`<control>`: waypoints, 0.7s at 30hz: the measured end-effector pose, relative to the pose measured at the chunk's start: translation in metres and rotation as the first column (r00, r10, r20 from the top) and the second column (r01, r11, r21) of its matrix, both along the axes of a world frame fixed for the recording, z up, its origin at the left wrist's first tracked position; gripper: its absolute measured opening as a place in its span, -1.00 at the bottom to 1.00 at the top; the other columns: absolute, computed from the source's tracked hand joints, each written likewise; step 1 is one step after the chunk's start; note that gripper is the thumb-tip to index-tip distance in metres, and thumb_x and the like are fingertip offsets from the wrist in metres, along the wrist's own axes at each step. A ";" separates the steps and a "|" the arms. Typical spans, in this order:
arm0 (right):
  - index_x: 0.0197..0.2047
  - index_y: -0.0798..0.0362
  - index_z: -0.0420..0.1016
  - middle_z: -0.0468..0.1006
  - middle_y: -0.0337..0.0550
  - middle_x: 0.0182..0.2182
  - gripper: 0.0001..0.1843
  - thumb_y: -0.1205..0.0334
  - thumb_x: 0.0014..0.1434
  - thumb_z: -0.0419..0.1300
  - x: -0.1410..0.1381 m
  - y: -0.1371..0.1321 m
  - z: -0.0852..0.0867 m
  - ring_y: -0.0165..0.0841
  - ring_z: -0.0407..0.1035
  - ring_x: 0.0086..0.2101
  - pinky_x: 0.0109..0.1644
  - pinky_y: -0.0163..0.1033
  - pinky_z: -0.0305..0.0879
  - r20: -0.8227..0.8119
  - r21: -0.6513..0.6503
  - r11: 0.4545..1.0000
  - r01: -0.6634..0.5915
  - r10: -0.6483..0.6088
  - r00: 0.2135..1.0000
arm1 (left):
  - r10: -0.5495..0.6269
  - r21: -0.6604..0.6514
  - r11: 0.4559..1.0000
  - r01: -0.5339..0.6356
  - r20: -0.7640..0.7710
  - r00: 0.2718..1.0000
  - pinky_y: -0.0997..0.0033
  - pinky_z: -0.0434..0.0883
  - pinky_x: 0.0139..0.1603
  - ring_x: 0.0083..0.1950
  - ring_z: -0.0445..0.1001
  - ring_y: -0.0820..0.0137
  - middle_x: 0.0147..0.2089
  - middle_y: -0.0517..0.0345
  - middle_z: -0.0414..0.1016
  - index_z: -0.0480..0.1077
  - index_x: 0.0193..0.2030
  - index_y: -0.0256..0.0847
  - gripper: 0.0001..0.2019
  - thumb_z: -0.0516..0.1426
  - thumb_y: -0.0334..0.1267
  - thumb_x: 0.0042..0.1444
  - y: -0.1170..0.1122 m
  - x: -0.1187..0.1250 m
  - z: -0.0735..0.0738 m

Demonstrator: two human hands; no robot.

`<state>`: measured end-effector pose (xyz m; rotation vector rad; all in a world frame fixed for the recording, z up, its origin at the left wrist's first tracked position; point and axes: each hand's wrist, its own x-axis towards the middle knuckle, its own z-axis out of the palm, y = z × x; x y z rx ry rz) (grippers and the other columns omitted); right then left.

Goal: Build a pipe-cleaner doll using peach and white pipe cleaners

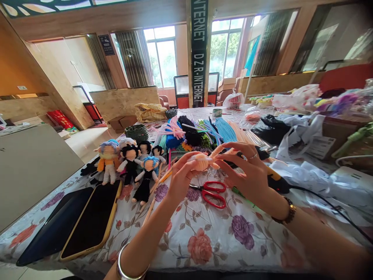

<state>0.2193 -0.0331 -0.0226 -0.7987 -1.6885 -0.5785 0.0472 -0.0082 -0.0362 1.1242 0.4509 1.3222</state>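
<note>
Above the table, my left hand (185, 171) pinches a rounded, peach piece wound from pipe cleaner (202, 161). My right hand (246, 169) is at its other side, with fingertips closed on a peach pipe-cleaner strand (217, 151) that sticks out from it. The fingers partly hide how the piece and strand join. Red-handled scissors (214, 192) lie on the cloth just below both hands. To the left, several small pipe-cleaner dolls (148, 171) with black, blue and lilac hair sit in a group. Loose peach pipe cleaners (150, 210) lie beside them.
Bundles of coloured pipe cleaners (225, 130) lie beyond my hands. A yellow-cased phone (93, 221) and a dark tablet-like slab (58, 225) rest at the left. On the right are a black-and-yellow tool (276, 181) with a cord, white ribbon (305, 177) and a black bag (271, 128).
</note>
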 end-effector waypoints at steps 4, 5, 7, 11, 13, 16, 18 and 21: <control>-0.32 -0.04 0.52 0.50 -0.10 -0.10 -0.93 0.33 0.10 0.27 -0.001 -0.001 0.000 -0.24 0.37 -0.11 -0.06 -0.08 0.35 0.002 0.026 0.999 0.023 -0.023 1.000 | -0.044 0.015 0.999 0.044 -0.006 0.999 0.45 0.44 -0.16 -0.16 0.52 0.35 -0.15 0.06 0.58 0.50 -0.21 -0.22 -0.79 0.18 -0.28 -0.03 -0.002 -0.001 0.001; -0.32 -0.05 0.52 0.50 -0.11 -0.09 -0.92 0.33 0.10 0.27 -0.001 -0.001 0.000 -0.23 0.36 -0.09 -0.04 -0.07 0.34 0.004 0.017 1.000 0.022 -0.022 1.000 | -0.052 0.020 0.998 0.052 -0.012 0.999 0.45 0.44 -0.16 -0.16 0.52 0.35 -0.15 0.07 0.58 0.50 -0.21 -0.22 -0.79 0.18 -0.28 -0.03 -0.002 -0.001 0.002; -0.30 -0.08 0.52 0.50 -0.15 -0.06 -0.90 0.33 0.11 0.25 -0.001 -0.002 0.000 -0.23 0.36 -0.07 -0.01 -0.04 0.33 0.010 -0.001 1.000 0.011 -0.011 1.000 | -0.056 0.035 0.998 0.057 -0.022 0.998 0.45 0.42 -0.15 -0.16 0.52 0.35 -0.14 0.08 0.58 0.51 -0.22 -0.20 -0.79 0.18 -0.28 -0.04 -0.003 -0.002 0.002; -0.25 -0.10 0.50 0.47 -0.17 -0.01 -0.84 0.37 0.13 0.23 -0.001 -0.003 -0.002 -0.23 0.35 -0.02 0.05 0.00 0.32 0.013 0.000 0.999 -0.033 0.033 0.999 | -0.053 0.072 0.996 0.056 -0.040 0.998 0.46 0.40 -0.12 -0.14 0.51 0.35 -0.14 0.09 0.58 0.52 -0.24 -0.20 -0.80 0.19 -0.30 -0.06 -0.005 -0.002 0.004; -0.22 -0.08 0.47 0.44 -0.14 0.03 -0.81 0.41 0.14 0.21 -0.001 -0.003 -0.004 -0.22 0.34 0.02 0.06 -0.01 0.34 0.027 -0.002 0.997 -0.078 0.078 0.997 | -0.059 0.090 0.994 0.064 -0.051 0.997 0.44 0.40 -0.10 -0.13 0.51 0.34 -0.14 0.08 0.58 0.52 -0.23 -0.20 -0.79 0.19 -0.30 -0.06 -0.006 -0.002 0.004; -0.16 -0.06 0.46 0.39 -0.07 0.09 -0.74 0.47 0.14 0.18 0.000 -0.003 -0.009 -0.21 0.33 0.07 0.11 -0.01 0.35 0.052 -0.014 0.991 -0.136 0.137 0.989 | -0.059 0.130 0.989 0.070 -0.085 0.995 0.43 0.40 -0.09 -0.12 0.51 0.32 -0.12 0.07 0.57 0.52 -0.21 -0.19 -0.80 0.20 -0.27 -0.02 -0.006 -0.002 0.003; -0.11 -0.05 0.45 0.38 -0.05 0.10 -0.70 0.49 0.14 0.18 0.001 -0.002 -0.013 -0.22 0.34 0.06 0.11 -0.04 0.36 0.055 -0.023 0.987 -0.156 0.157 0.986 | -0.050 0.159 0.985 0.068 -0.118 0.992 0.42 0.40 -0.08 -0.11 0.51 0.32 -0.10 0.07 0.56 0.52 -0.20 -0.19 -0.80 0.20 -0.27 0.00 -0.006 -0.002 0.002; 0.02 -0.04 0.41 0.40 -0.06 0.09 -0.63 0.48 0.16 0.15 0.001 -0.002 -0.020 -0.31 0.41 -0.04 -0.03 -0.17 0.46 0.001 -0.113 0.971 -0.211 0.213 0.977 | -0.029 0.194 0.979 0.056 -0.143 0.989 0.40 0.39 -0.04 -0.07 0.51 0.31 -0.08 0.06 0.55 0.51 -0.20 -0.20 -0.82 0.21 -0.27 0.02 -0.006 -0.002 0.000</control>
